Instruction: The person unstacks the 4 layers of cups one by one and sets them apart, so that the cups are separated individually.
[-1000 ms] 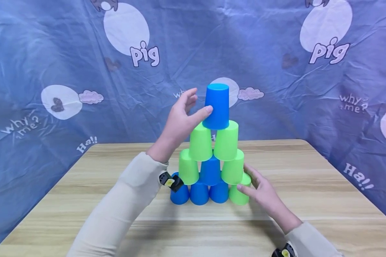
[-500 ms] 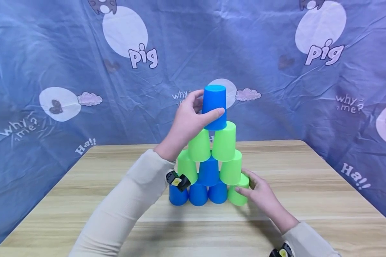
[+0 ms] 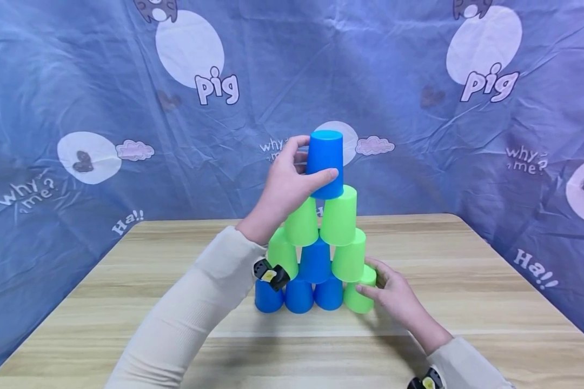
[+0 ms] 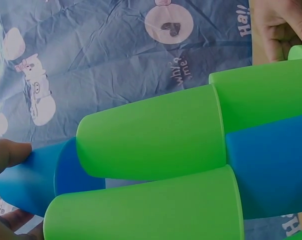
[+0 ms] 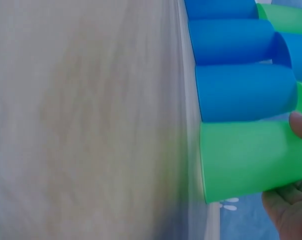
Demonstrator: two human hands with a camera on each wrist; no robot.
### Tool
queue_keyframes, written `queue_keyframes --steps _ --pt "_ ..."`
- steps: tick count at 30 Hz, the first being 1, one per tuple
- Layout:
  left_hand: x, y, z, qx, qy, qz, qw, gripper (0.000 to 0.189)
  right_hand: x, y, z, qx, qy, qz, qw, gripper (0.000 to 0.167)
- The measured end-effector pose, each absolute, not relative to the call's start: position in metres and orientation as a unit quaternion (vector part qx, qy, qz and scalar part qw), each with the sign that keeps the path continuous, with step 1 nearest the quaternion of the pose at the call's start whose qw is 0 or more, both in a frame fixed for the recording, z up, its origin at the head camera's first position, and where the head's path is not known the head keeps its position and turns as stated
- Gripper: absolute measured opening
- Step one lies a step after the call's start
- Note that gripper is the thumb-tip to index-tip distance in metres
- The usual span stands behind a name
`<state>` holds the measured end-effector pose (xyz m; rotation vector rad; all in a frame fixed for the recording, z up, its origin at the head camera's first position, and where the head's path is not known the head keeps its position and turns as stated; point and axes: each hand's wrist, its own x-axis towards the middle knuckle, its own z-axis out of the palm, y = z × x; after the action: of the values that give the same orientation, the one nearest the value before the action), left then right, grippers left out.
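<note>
Plastic cups stand upside down in a four-level pyramid on the wooden table (image 3: 214, 346). At the top, my left hand (image 3: 292, 175) grips a blue cup (image 3: 326, 159), thumb across its front and fingers behind. Under it are two green cups (image 3: 339, 216), which in the left wrist view show as green cups (image 4: 151, 132) beside the blue cup's open rim. The third level down has a blue cup (image 3: 315, 261) between two green ones. My right hand (image 3: 394, 292) holds the green cup (image 3: 359, 297) at the bottom right corner between thumb and fingers, also seen in the right wrist view.
Blue cups (image 3: 299, 297) make up the rest of the bottom row. Behind the table's far edge hangs a blue printed cloth (image 3: 404, 97), which also runs down both sides. A small wrist camera (image 3: 271, 274) on the left sleeve is close in front of the lower left cups.
My left hand has moved right and closed round the top blue cup, which it only touched with the thumb a second ago. My right hand stays at the bottom right green cup.
</note>
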<state>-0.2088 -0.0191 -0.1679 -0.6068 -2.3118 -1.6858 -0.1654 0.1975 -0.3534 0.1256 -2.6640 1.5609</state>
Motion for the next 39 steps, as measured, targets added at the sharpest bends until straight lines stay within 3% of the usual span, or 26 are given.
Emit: queue_keyframes --steps 6,19,39 --pt "-0.21 -0.021 -0.169 -0.208 -0.778 -0.58 0.121 0.061 -0.167 0.2 -0.354 0.064 -0.866 0.496 0.027 0.062" --pt "-0.208 -0.037 -0.162 -0.231 -0.74 -0.599 0.2 0.06 -0.17 0.205 -0.356 0.072 -0.869 0.489 0.009 0.062" --pt "-0.207 -0.105 -0.169 -0.149 -0.75 -0.558 0.323 0.059 -0.171 0.206 -0.354 0.097 -0.869 0.486 0.008 0.058"
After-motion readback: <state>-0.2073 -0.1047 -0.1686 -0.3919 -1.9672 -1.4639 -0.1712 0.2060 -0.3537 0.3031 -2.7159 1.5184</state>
